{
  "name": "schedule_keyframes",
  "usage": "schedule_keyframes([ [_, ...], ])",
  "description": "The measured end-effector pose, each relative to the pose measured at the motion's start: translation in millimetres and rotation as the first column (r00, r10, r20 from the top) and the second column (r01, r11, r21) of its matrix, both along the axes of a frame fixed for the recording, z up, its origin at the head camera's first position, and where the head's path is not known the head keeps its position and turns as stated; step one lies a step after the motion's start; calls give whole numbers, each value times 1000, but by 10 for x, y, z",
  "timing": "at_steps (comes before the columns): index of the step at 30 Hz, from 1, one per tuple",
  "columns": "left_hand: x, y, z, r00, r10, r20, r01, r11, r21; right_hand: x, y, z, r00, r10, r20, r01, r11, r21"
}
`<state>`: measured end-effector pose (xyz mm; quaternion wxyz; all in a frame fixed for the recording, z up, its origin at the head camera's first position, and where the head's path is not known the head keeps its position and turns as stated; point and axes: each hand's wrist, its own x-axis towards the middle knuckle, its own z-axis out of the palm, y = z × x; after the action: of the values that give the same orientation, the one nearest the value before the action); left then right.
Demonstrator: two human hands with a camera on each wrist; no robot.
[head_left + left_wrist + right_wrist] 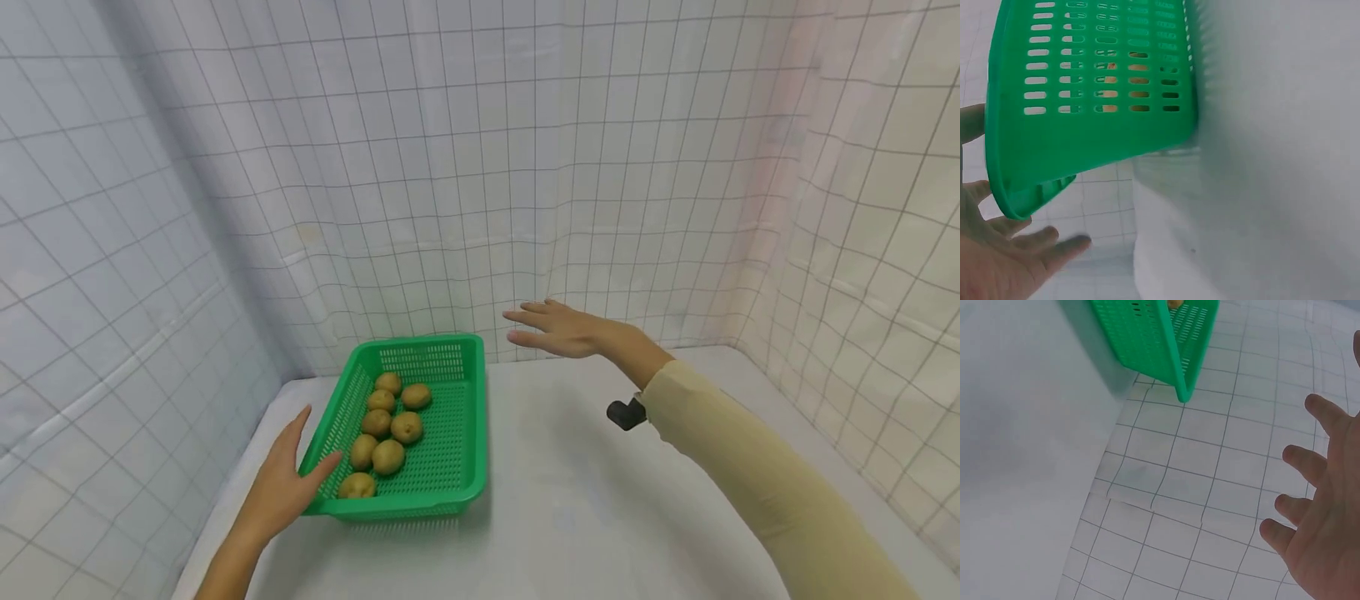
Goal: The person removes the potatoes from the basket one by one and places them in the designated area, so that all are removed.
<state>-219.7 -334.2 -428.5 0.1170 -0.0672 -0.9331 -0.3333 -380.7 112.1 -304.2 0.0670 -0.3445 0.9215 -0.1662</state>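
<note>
White gridded curtains surround the counter point(570, 500), where the green basket point(457, 467) of kiwis point(388, 457) sits near the left edge, the left hand point(281, 492) resting flat against its near corner, the right hand point(558, 329) spread wide and empty above the back edge; it seems best to steady both sides evenly.

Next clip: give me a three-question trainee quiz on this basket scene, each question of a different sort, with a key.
1. True or false: the right hand grips the green basket.
2. How many kiwifruit lie in the basket?
3. Which hand touches the basket's rim? A) left hand B) right hand C) neither

Key:
1. False; it hangs open in the air, apart from the basket.
2. Seven.
3. A; its thumb lies against the near left corner, fingers straight.
</note>
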Motion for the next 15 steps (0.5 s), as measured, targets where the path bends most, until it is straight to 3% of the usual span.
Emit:
schedule_keyframes([
  [3,15,-35,-58,994,-22,103,6,988,157,-31,-55,-6,1000,16,3,-16,1000,4],
  [6,7,-101,-111,979,-70,192,2,942,335,-56,-90,-13,1000,15,9,-15,1000,9],
  [10,-14,-250,-197,961,-191,198,57,842,536,-78,-143,-24,1000,17,25,-17,1000,-1],
  [15,0,-401,-315,914,-376,153,169,695,699,-111,-239,-57,999,49,20,-49,999,-3],
])
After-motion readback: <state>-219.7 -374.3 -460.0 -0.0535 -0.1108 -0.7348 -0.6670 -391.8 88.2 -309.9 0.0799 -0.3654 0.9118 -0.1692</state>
